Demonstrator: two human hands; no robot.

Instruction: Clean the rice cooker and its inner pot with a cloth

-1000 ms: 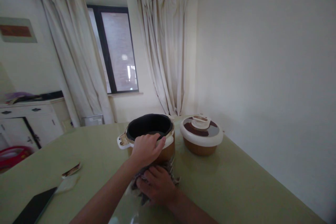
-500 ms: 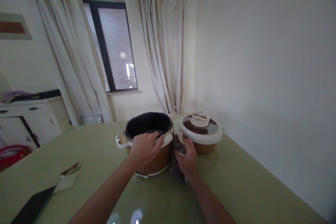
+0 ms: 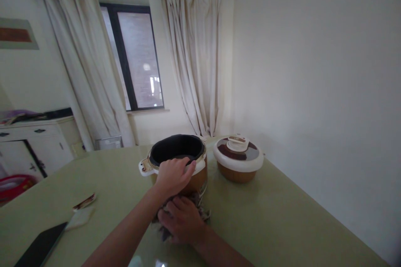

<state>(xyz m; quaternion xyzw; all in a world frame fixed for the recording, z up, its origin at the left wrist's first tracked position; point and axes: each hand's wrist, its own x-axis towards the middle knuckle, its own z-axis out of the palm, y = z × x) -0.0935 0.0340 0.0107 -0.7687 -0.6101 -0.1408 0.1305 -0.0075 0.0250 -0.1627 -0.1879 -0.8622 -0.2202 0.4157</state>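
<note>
A brown electric cooker (image 3: 199,181) with a white rim and a black inner pot (image 3: 177,150) stands open-topped on the table. My left hand (image 3: 173,176) is closed over its near rim, with the thumb toward the right. Low at the front of the cooker, my right hand (image 3: 184,222) presses a crumpled grey rag (image 3: 203,212) against the base. The rag bunches out on both sides of the fingers, and the hand hides part of it. Right of the cooker sits a round cooker lid (image 3: 238,154) with a white rim and knob, above a brown lower part.
On the left of the green tabletop (image 3: 263,229) lie a dark flat object (image 3: 42,244), a pale piece (image 3: 79,218) and a small brown-and-white scrap (image 3: 84,202). A white wall (image 3: 313,91) borders the table's right side. A white cabinet (image 3: 61,137) stands beyond the left edge.
My right hand has carried the rag from the cooker's right side down and left to the front of its base. The left hand stays on the rim.
</note>
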